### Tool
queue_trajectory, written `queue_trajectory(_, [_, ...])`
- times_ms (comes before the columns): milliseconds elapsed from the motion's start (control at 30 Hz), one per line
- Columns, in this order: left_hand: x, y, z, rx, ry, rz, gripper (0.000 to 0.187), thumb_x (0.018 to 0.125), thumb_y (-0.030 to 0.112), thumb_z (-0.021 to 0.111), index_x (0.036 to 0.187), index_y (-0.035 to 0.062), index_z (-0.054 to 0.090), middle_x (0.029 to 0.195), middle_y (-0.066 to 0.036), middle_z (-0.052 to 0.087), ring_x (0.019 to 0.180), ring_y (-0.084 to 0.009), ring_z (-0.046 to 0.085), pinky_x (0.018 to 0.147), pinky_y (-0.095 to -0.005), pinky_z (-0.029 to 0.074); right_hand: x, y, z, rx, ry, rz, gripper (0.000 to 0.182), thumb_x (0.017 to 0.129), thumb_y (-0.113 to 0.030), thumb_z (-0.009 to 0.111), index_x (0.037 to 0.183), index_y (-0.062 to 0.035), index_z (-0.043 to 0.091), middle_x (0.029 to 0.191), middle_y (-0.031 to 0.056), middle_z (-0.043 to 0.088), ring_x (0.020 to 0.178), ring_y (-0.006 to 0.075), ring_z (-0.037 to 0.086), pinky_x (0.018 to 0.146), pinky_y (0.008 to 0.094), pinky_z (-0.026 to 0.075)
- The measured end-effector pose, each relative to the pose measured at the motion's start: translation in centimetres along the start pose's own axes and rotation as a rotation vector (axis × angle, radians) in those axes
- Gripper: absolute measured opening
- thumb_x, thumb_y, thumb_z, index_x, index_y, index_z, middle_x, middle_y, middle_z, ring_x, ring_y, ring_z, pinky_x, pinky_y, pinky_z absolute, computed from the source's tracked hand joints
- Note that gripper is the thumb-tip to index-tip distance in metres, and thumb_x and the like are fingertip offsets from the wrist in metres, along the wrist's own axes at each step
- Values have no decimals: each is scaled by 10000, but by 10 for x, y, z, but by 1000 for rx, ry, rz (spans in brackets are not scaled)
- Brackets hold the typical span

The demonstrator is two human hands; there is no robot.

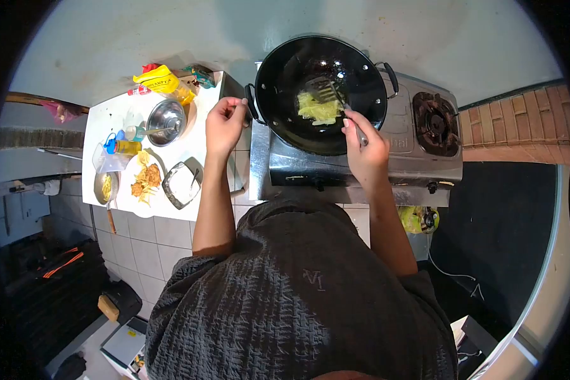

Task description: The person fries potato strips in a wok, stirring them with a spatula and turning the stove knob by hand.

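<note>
A black wok (278, 130) sits on the stove, with yellow-green food, perhaps egg or cabbage, (318, 111) lying in its middle. My right hand (368, 149) is closed round the handle of a slotted spatula (325, 92), whose blade rests on the far part of the food. At the wok's left side, my left hand (227, 125) is closed, thumb and fingertips pinched against the black side handle (254, 104). The fingers partly hide that contact.
Right of the wok is a bare burner (436, 123) on the steel stove (418, 168). The white table (187, 104) at left carries a metal bowl (166, 120), a plate of fried food (147, 179), a square dish (182, 185), a small pan (106, 187), bottles and a yellow packet (160, 81).
</note>
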State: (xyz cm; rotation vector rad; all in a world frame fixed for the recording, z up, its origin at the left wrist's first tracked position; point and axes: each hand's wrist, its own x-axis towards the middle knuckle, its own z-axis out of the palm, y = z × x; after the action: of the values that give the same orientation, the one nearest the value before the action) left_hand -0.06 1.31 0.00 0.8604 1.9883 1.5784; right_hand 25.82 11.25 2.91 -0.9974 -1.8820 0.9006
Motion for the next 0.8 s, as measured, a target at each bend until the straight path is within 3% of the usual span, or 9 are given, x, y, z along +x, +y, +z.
queue_trajectory(33, [2, -2, -1, 36, 13, 17, 160, 894, 170, 639, 874, 12, 621, 657, 30, 561, 571, -33, 466, 526, -195, 376, 0, 0, 1, -55, 24, -84, 183, 873, -98, 639, 1037, -22, 658, 898, 179, 687, 805, 263, 696, 693, 322, 532])
queue_trajectory(167, [2, -4, -1, 11, 14, 0, 166, 894, 172, 641, 876, 7, 623, 658, 31, 563, 579, -31, 460, 531, -198, 376, -3, -4, -3, 35, -31, 4, 180, 877, -100, 637, 1034, -14, 657, 913, 176, 688, 815, 264, 695, 698, 321, 535])
queue_trajectory(367, [1, -1, 2, 23, 13, 12, 166, 892, 172, 645, 867, 10, 624, 658, 36, 559, 576, -32, 451, 528, -202, 373, -6, 1, -4, -7, -8, -109, 168, 869, -73, 639, 1021, -3, 656, 909, 180, 686, 818, 273, 694, 708, 324, 533])
queue_trajectory(433, [2, -1, 1, 46, -5, -23, 192, 896, 214, 660, 899, 23, 644, 739, 45, 576, 664, -33, 470, 613, -184, 375, -4, 0, -7, -63, 43, -115, 164, 862, -65, 644, 1014, -4, 655, 908, 179, 685, 821, 281, 692, 711, 329, 531])
queue_trajectory(567, [4, -5, 1, 19, -12, -18, 188, 895, 211, 660, 899, 24, 644, 740, 43, 577, 663, -33, 471, 615, -185, 377, -4, 1, -13, 32, -40, -73, 161, 864, -67, 640, 1011, -3, 653, 907, 177, 685, 824, 292, 689, 712, 331, 529])
queue_trajectory(667, [3, -1, 1, 0, 17, 24, 155, 893, 165, 642, 865, 14, 621, 646, 44, 545, 565, -27, 440, 513, -201, 357, -4, 4, -10, -37, -25, -131, 157, 867, -68, 636, 1009, -2, 653, 908, 176, 685, 825, 296, 688, 711, 330, 527])
queue_trajectory(733, [3, 0, -1, 39, -10, -39, 184, 896, 206, 658, 898, 23, 644, 740, 44, 577, 662, -33, 472, 616, -185, 378, -2, 7, -11, -55, 44, -111, 154, 864, -66, 641, 1007, -10, 656, 898, 171, 684, 811, 291, 688, 699, 331, 525])
queue_trajectory(800, [4, -2, -3, 31, -10, -23, 184, 896, 206, 659, 897, 23, 643, 740, 45, 578, 659, -34, 471, 614, -184, 377, 0, 6, -14, -52, 31, -83, 153, 862, -66, 643, 1005, -14, 658, 895, 171, 684, 804, 290, 687, 695, 331, 525])
